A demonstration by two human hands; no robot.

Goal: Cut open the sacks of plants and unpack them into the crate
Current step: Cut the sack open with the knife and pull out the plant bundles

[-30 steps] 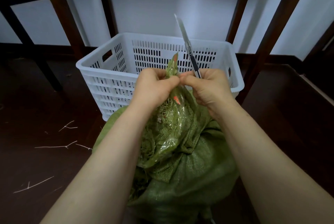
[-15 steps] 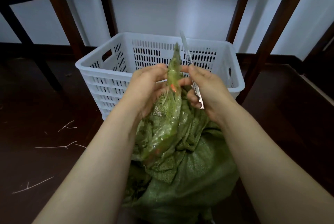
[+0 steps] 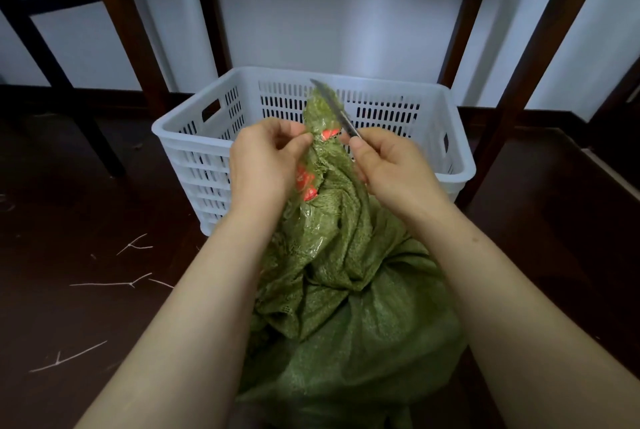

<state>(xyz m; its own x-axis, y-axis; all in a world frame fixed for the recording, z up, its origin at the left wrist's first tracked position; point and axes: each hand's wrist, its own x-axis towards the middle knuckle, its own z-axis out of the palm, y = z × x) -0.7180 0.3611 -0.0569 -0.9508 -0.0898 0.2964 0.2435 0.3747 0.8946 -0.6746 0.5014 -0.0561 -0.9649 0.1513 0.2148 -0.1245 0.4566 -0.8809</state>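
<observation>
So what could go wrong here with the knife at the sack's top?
The knife in the right hand lies against the bunched top of the sack, close to the left hand pinching it; a slip could nick those fingers. The sack sits outside the crate; once cut, contents might spill onto the floor.

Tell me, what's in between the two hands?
The bunched top of the green sack, pinched by the left hand, with the knife in the right hand laid against it. The head view shows this.
</observation>
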